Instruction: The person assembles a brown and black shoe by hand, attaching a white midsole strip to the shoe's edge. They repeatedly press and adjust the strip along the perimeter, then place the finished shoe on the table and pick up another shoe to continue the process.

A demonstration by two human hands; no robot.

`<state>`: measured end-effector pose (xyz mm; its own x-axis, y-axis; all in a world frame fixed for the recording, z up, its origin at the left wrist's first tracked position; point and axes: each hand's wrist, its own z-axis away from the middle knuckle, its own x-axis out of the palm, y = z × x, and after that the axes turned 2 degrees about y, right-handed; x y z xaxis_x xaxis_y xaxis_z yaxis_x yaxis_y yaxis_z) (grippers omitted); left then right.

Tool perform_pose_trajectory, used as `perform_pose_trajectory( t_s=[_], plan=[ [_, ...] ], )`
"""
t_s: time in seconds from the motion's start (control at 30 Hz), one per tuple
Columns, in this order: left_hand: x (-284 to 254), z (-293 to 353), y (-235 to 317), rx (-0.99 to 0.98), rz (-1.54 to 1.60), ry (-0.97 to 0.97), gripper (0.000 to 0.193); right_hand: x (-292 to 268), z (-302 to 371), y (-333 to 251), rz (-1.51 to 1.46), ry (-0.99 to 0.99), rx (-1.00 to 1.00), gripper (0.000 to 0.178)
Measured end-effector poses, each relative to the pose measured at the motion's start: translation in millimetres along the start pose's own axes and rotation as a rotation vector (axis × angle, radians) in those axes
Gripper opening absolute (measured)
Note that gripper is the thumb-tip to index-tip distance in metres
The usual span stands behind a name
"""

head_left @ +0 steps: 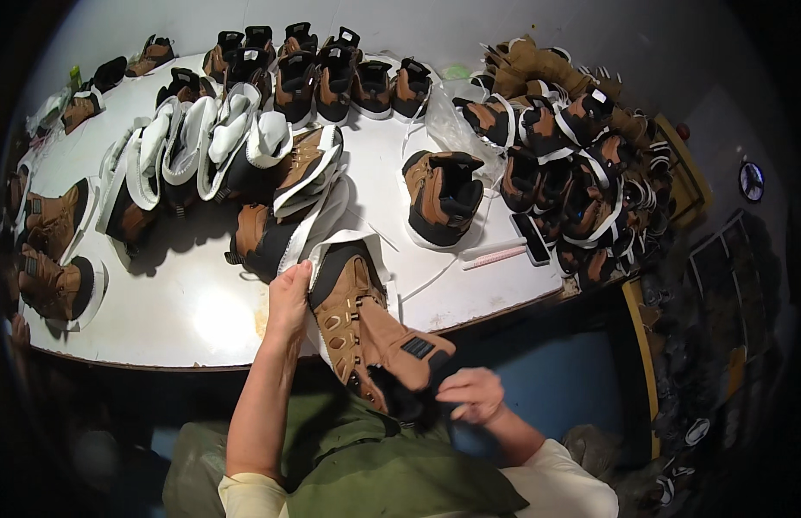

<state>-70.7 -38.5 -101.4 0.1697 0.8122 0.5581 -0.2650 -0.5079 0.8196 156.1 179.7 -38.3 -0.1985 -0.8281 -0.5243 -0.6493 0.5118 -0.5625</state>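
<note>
A brown boot upper (338, 312) with a black toe lies over the table's front edge and my lap, its toe pointing away from me and its tongue (407, 344) folded out to the right. My left hand (290, 298) is closed on the white edging (310, 250) beside the toe. Close to the boot's dark collar, my right hand (475, 394) has its fingers partly bent and apart, with nothing seen in them; it is slightly blurred. Beyond my left hand, a chain of similar uppers (258, 237) with white edging runs across the table.
A finished-looking boot (442, 200) stands right of centre on the white table (400, 155). Beside it lie a phone (530, 240) and a pink stick-like tool (494, 259). Uppers are heaped at the right (551, 129); more boots (336, 82) line the back. A shelf (720, 285) stands far right.
</note>
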Motion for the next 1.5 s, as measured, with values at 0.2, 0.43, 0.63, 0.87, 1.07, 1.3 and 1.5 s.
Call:
perform_pose_trajectory(
  t_s=[0.2,0.43,0.63,0.87,1.07,1.3,1.5],
  plan=[
    [8,-2,1,-0.003,-0.047,0.01,0.029,-21,-78,45,0.065,0.355,0.311,0.018],
    [16,-3,3,-0.001,-0.099,0.015,0.03,26,-166,134,0.128,0.008,0.017,0.032],
    [9,-11,-10,0.0,-0.092,-0.029,0.028,28,-172,152,-0.235,-0.057,0.482,0.021],
    [30,-8,-8,-0.041,0.009,0.038,0.025,32,-164,163,-0.697,0.067,0.878,0.024],
    [23,-14,-20,0.006,0.041,0.023,0.03,15,-128,154,-0.522,-0.053,0.898,0.027],
    [15,-20,-25,-0.366,0.344,0.033,0.047,22,-64,128,-0.585,-0.076,1.024,0.023],
    [48,-2,-3,-0.51,0.387,0.056,0.054,24,-64,84,-0.783,0.058,0.904,0.013]
  ],
)
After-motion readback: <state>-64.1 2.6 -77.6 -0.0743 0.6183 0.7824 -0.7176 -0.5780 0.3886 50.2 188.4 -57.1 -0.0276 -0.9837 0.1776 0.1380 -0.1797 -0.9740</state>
